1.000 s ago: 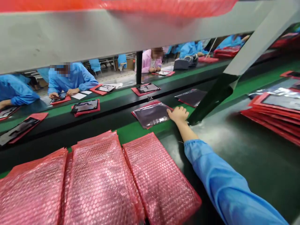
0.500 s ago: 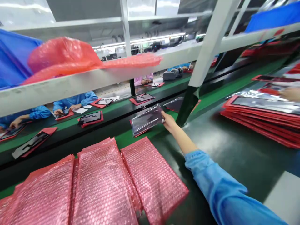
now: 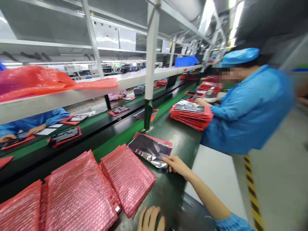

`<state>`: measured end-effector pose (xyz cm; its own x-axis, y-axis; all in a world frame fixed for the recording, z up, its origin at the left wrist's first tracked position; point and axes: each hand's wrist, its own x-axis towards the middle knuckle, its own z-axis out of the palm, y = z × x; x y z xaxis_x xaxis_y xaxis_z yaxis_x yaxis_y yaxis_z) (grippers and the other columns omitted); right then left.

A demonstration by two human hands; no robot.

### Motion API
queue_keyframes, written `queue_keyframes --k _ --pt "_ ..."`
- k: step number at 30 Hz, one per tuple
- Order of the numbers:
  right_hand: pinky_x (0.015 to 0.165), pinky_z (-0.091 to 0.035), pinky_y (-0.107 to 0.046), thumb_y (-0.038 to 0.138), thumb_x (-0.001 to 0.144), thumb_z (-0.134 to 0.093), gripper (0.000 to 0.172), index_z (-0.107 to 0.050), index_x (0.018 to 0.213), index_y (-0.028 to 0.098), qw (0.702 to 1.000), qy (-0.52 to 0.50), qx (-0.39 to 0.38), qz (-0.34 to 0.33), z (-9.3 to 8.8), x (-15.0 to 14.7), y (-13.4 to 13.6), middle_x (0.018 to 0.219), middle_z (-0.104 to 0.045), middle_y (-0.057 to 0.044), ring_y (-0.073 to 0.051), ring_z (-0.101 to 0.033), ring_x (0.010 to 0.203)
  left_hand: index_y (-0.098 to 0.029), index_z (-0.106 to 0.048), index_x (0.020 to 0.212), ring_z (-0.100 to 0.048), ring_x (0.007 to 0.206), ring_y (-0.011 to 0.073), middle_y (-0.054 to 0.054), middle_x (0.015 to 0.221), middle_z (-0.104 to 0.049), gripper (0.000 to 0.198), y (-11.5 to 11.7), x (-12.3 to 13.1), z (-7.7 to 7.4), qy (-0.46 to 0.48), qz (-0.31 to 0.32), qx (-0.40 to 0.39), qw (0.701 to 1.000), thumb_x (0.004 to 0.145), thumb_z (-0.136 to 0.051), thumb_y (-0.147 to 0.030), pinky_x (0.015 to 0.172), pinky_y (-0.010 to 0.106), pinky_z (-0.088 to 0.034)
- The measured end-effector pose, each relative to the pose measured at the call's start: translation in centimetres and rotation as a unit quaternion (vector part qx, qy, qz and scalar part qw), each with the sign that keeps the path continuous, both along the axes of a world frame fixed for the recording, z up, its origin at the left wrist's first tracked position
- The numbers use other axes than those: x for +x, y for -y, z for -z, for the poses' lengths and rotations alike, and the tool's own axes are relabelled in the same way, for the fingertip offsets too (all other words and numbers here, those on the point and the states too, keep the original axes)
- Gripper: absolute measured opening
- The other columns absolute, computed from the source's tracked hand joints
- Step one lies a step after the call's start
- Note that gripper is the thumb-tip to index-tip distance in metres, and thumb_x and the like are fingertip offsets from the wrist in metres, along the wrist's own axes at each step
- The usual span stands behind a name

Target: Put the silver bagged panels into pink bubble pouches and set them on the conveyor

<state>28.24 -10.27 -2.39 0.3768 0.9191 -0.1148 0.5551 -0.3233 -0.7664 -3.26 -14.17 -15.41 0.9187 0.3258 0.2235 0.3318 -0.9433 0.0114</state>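
My right hand (image 3: 175, 164) grips the near edge of a shiny dark plastic pouch on a red backing (image 3: 150, 149), which lies on the dark worktable just right of the pink bubble-wrap bags (image 3: 127, 178). My left hand (image 3: 150, 219) shows at the bottom edge, fingers lying flat on the table, holding nothing.
More pink bubble-wrap bags (image 3: 79, 195) cover the table's left side. A green conveyor (image 3: 115, 138) carries red trays (image 3: 64, 136). A white post (image 3: 148, 80) stands beyond the pouch. A co-worker in blue (image 3: 250, 109) sits at right by a stack of red trays (image 3: 191, 114).
My right hand has pulled the pouch off the conveyor and back to the worktable near me. The view swung right, bringing the co-worker and my left hand into sight.
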Motion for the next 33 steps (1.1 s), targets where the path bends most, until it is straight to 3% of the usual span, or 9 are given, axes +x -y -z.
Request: queue_keyframes --k 3,5,7,10,15,19,24,30,33 --pt "0.071 -0.052 -0.037 0.082 0.085 -0.067 0.063 -0.066 0.067 0.021 0.99 0.116 -0.07 0.039 -0.9 1.6 1.1 0.071 -0.073 -0.012 -0.03 -0.074 0.073 -0.034 -0.08 0.125 -0.08 0.108 0.0374 0.015 0.125 -0.081 0.039 0.4 -0.7 0.5 0.141 0.012 0.054 0.988 0.087 -0.071 -0.039 0.086 0.055 -0.072" --pt "0.08 -0.052 -0.041 0.076 0.082 -0.076 0.058 -0.07 0.075 0.019 0.978 0.165 -0.074 0.102 -2.2 3.3 0.2 0.085 -0.076 -0.018 -0.038 -0.075 0.091 -0.029 -0.075 0.131 -0.076 0.119 0.0323 0.011 0.135 -0.077 0.041 0.9 -1.5 -0.9 0.209 -0.01 0.059 0.976 0.09 -0.069 -0.033 0.099 0.051 -0.068" --pt "0.089 -0.052 -0.042 0.071 0.092 -0.069 0.055 -0.073 0.1 0.016 0.968 0.202 -0.066 0.133 -3.3 5.3 -1.3 0.108 -0.077 -0.022 -0.039 -0.073 0.108 -0.027 -0.07 0.136 -0.07 0.128 0.0278 0.007 0.145 -0.072 0.041 1.4 -2.2 -3.2 0.219 -0.028 0.042 0.974 0.095 -0.063 -0.025 0.111 0.048 -0.06" --pt "0.097 -0.052 -0.034 0.055 0.1 -0.07 0.046 -0.069 0.125 0.016 0.969 0.222 -0.059 0.092 -4.0 7.8 -4.1 0.127 -0.074 -0.017 -0.028 -0.069 0.118 -0.026 -0.066 0.14 -0.067 0.13 0.0246 0.006 0.147 -0.069 0.043 1.9 -3.0 -6.9 0.198 -0.005 0.028 0.98 0.099 -0.057 -0.019 0.113 0.044 -0.057" --pt "0.091 -0.061 -0.04 0.045 0.104 -0.071 0.032 -0.072 0.117 0.016 0.969 0.214 -0.118 -0.018 -3.3 10.2 -7.4 0.114 -0.075 -0.007 -0.021 -0.073 0.098 -0.025 -0.067 0.138 -0.066 0.131 0.0254 0.008 0.144 -0.069 0.038 2.5 -3.4 -10.2 0.195 -0.016 -0.02 0.98 0.103 -0.052 -0.018 0.112 0.047 -0.057" --pt "0.087 -0.063 -0.04 0.045 0.105 -0.07 0.031 -0.071 0.118 0.016 0.964 0.223 -0.134 -0.062 -2.9 11.1 -7.9 0.113 -0.073 -0.006 -0.021 -0.072 0.096 -0.024 -0.065 0.14 -0.066 0.132 0.0258 0.009 0.144 -0.069 0.04 2.7 -3.5 -10.6 0.187 -0.01 -0.031 0.982 0.103 -0.052 -0.017 0.113 0.048 -0.057" --pt "0.087 -0.055 -0.032 0.05 0.104 -0.067 0.036 -0.068 0.117 0.016 0.962 0.252 -0.09 -0.059 -2.3 10.6 -6.7 0.116 -0.072 -0.011 -0.021 -0.07 0.099 -0.024 -0.064 0.141 -0.067 0.131 0.0265 0.009 0.145 -0.069 0.041 2.5 -3.5 -10.5 0.18 -0.005 -0.024 0.983 0.102 -0.054 -0.017 0.112 0.049 -0.058" --pt "0.065 -0.046 -0.029 0.071 0.091 -0.071 0.052 -0.068 0.079 0.021 0.96 0.22 -0.155 -0.076 -2.7 11.9 -6.3 0.075 -0.071 -0.008 -0.022 -0.067 0.071 -0.025 -0.064 0.143 -0.066 0.133 0.0266 0.008 0.147 -0.068 0.04 2.3 -3.5 -10.1 0.177 -0.006 -0.018 0.984 0.104 -0.056 -0.021 0.112 0.048 -0.059" --pt "0.062 -0.046 -0.029 0.072 0.086 -0.075 0.053 -0.067 0.072 0.021 0.959 0.189 -0.184 -0.102 -3.3 12.4 -6.3 0.07 -0.071 -0.005 -0.02 -0.068 0.063 -0.024 -0.064 0.142 -0.066 0.132 0.0263 0.008 0.147 -0.068 0.04 2.3 -3.5 -10.2 0.178 -0.002 -0.014 0.984 0.104 -0.055 -0.019 0.111 0.049 -0.059"
